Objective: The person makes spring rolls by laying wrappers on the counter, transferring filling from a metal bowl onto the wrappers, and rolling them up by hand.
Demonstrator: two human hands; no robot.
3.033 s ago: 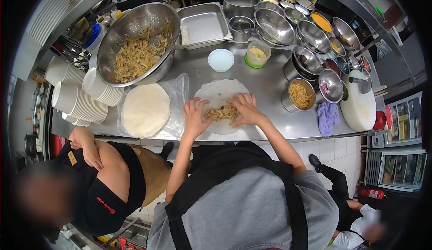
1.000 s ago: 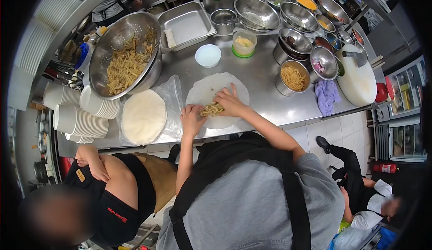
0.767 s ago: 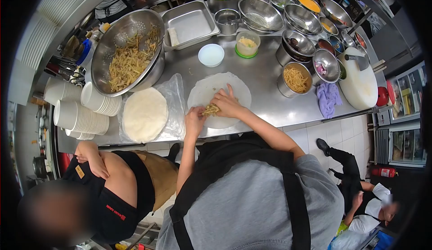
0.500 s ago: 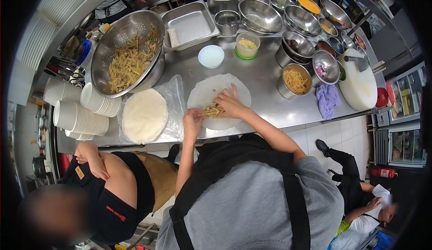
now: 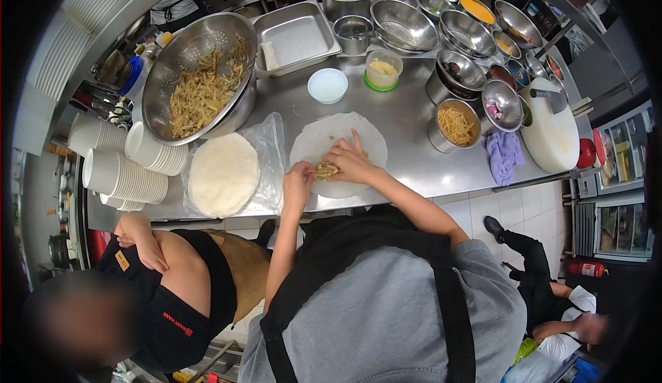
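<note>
A round pale wrapper (image 5: 338, 126) lies on the steel counter, with a short heap of shredded filling (image 5: 325, 170) on its lower half. At the heap's left end, my left hand (image 5: 297, 181) has its fingers pressed together on the filling. My right hand (image 5: 352, 164) lies over the heap's right part, its fingers bent round the filling and one finger raised. To the left, a stack of round wrappers (image 5: 224, 174) rests on clear plastic. Beyond my hands are a small white bowl (image 5: 327, 85) and a tub of yellowish paste (image 5: 383, 69) on a green lid.
A colander of filling (image 5: 202, 93) and a steel tray holding one white roll (image 5: 296, 31) stand at the back left. White bowls (image 5: 134, 172) are stacked left. Steel bowls, a purple cloth (image 5: 505, 156) and a white board (image 5: 550, 131) are right. A co-worker (image 5: 183, 279) stands left.
The filling has gone from a loose, wider heap to a narrower one. My right hand has shifted left over it, and my left hand's spread fingers have closed at its left end.
</note>
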